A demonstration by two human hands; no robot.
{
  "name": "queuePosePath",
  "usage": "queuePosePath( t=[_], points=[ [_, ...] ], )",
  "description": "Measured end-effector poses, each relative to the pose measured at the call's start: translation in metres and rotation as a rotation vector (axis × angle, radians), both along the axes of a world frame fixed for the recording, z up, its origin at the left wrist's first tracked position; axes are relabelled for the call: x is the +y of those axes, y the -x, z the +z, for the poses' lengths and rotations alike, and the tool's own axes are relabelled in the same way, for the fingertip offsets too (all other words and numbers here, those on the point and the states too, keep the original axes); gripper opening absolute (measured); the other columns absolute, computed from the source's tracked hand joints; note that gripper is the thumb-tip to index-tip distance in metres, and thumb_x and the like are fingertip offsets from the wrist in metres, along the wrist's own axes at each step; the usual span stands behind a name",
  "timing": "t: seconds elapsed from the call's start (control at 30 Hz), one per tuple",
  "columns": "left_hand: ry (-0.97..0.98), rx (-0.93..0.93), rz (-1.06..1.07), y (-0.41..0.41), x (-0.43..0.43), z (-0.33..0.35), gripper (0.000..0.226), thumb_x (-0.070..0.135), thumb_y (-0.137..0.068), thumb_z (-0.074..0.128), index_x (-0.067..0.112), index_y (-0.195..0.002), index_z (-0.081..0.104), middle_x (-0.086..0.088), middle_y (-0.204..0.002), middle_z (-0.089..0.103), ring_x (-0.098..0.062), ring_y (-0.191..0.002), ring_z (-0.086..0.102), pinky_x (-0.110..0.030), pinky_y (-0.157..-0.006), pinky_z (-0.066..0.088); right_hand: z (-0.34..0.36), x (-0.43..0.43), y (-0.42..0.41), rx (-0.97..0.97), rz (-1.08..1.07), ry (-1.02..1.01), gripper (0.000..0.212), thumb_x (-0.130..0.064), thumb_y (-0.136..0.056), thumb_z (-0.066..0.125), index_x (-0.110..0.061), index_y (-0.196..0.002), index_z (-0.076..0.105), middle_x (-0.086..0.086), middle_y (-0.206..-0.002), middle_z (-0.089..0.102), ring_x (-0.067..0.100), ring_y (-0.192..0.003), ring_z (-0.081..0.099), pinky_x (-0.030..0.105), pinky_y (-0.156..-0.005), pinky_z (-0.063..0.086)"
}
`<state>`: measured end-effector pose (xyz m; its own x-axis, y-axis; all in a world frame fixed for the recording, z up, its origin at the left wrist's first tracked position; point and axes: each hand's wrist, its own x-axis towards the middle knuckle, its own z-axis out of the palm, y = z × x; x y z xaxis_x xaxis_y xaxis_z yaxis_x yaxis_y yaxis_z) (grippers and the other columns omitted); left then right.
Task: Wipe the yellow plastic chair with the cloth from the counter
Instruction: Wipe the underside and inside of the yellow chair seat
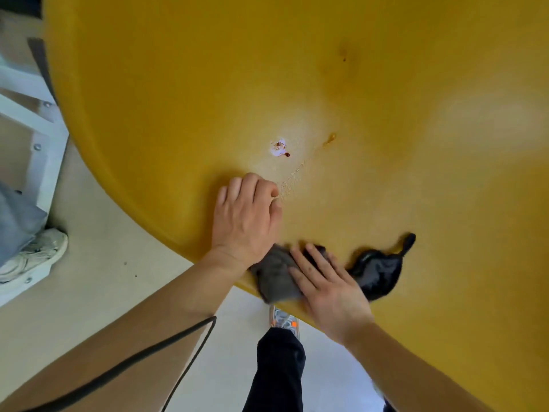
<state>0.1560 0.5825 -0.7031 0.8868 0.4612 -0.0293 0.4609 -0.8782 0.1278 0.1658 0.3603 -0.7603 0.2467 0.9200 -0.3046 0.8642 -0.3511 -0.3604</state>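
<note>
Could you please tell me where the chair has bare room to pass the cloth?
Bare: on the yellow chair, the upper left above the white spot, and the right side beyond the brown smear and the cloth. Crowded: the near edge, where the left hand rests and the right hand presses flat on the cloth.

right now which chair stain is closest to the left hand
The whitish blot with a red-brown drop, just past the left hand; the orange smear and dark spot lie farther.

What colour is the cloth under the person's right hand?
The cloth is dark grey to black; head view.
</note>
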Motion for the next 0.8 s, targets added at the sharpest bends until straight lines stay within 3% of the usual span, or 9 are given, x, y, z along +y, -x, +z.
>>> queuePosePath(
  t=[0.07,0.1,0.23,0.3,0.37,0.53,0.6,0.7,0.8],
  points=[
    [0.009,0.015,-0.002,0.005,0.005,0.005,0.009,0.028,-0.086,0.058,0.021,-0.092,0.059,0.000,-0.098,0.061,-0.027,-0.090,0.052,-0.040,-0.077,0.035,-0.004,-0.031,-0.044,-0.048,0.025,0.042,0.052,-0.022,-0.090,0.041,-0.014,-0.139,0.059,0.007,-0.162,0.030,0.032,-0.148,0.030,0.052,-0.114,0.029],
    [0.013,0.016,-0.012,0.008,0.006,0.006,0.008,0.028,-0.086,0.058,0.021,-0.091,0.059,0.000,-0.097,0.061,-0.027,-0.088,0.052,-0.040,-0.076,0.036,-0.011,-0.036,-0.076,-0.110,-0.085,0.042,0.053,-0.019,-0.090,0.039,-0.012,-0.139,0.058,0.009,-0.162,0.028,0.034,-0.148,0.031,0.054,-0.114,0.028],
    [0.021,0.002,-0.041,0.014,0.009,-0.004,0.008,0.027,-0.087,0.056,0.021,-0.091,0.059,0.000,-0.096,0.061,-0.024,-0.086,0.050,-0.039,-0.074,0.037,-0.017,0.039,-0.162,-0.220,-0.836,0.083,0.057,-0.013,-0.099,0.038,-0.009,-0.155,0.032,0.005,-0.168,0.005,0.033,-0.154,0.004,0.051,-0.124,0.008],
    [0.029,-0.015,-0.035,0.014,0.007,-0.008,0.010,0.027,-0.087,0.056,0.020,-0.093,0.060,0.000,-0.098,0.061,-0.025,-0.086,0.050,-0.039,-0.074,0.036,-0.023,0.087,-0.135,-0.181,-0.817,-0.003,0.057,-0.012,-0.096,0.046,-0.006,-0.152,0.036,0.010,-0.167,0.013,0.032,-0.154,0.010,0.051,-0.123,0.010],
    [0.034,-0.019,-0.024,0.011,0.002,-0.008,0.012,0.027,-0.086,0.058,0.019,-0.095,0.060,-0.002,-0.099,0.061,-0.028,-0.088,0.052,-0.041,-0.074,0.037,-0.026,0.102,-0.079,-0.118,-0.593,-0.093,0.055,-0.014,-0.094,0.054,-0.007,-0.148,0.046,0.011,-0.163,0.027,0.030,-0.152,0.023,0.054,-0.122,0.021],
    [0.201,0.038,-0.086,0.012,-0.031,-0.011,0.011,0.029,-0.084,0.053,0.019,-0.081,0.057,0.000,-0.084,0.060,-0.026,-0.081,0.055,-0.040,-0.069,0.044,0.018,0.027,-0.018,0.304,-0.200,-0.033,0.068,-0.033,-0.082,0.047,-0.021,-0.149,0.047,0.002,-0.160,0.037,0.023,-0.148,0.034,0.046,-0.118,0.033],
    [0.253,0.148,-0.099,0.018,-0.057,-0.019,0.019,0.035,-0.086,0.052,0.018,-0.081,0.058,0.000,-0.082,0.059,-0.026,-0.080,0.057,-0.040,-0.067,0.047,0.027,-0.016,-0.034,0.304,-0.335,-0.013,0.065,-0.031,-0.079,0.047,-0.022,-0.143,0.054,0.004,-0.151,0.049,0.028,-0.135,0.047,0.046,-0.109,0.043],
    [0.199,0.308,-0.032,0.024,-0.100,-0.026,0.044,0.056,-0.083,0.053,0.015,-0.098,0.061,-0.005,-0.097,0.058,-0.028,-0.088,0.055,-0.039,-0.072,0.047,0.032,-0.072,-0.057,0.087,-0.662,0.106,0.060,-0.029,-0.085,0.041,-0.013,-0.142,0.050,0.011,-0.143,0.053,0.035,-0.124,0.051,0.051,-0.094,0.049],
    [0.224,0.348,-0.161,0.031,-0.135,-0.031,0.066,0.066,-0.081,0.053,0.018,-0.126,0.055,-0.014,-0.131,0.052,-0.036,-0.119,0.047,-0.047,-0.101,0.042,0.021,-0.081,-0.058,-0.006,-0.757,0.138,0.059,-0.027,-0.090,0.038,-0.008,-0.145,0.046,0.015,-0.149,0.047,0.037,-0.132,0.046,0.052,-0.099,0.045]
  ],
)
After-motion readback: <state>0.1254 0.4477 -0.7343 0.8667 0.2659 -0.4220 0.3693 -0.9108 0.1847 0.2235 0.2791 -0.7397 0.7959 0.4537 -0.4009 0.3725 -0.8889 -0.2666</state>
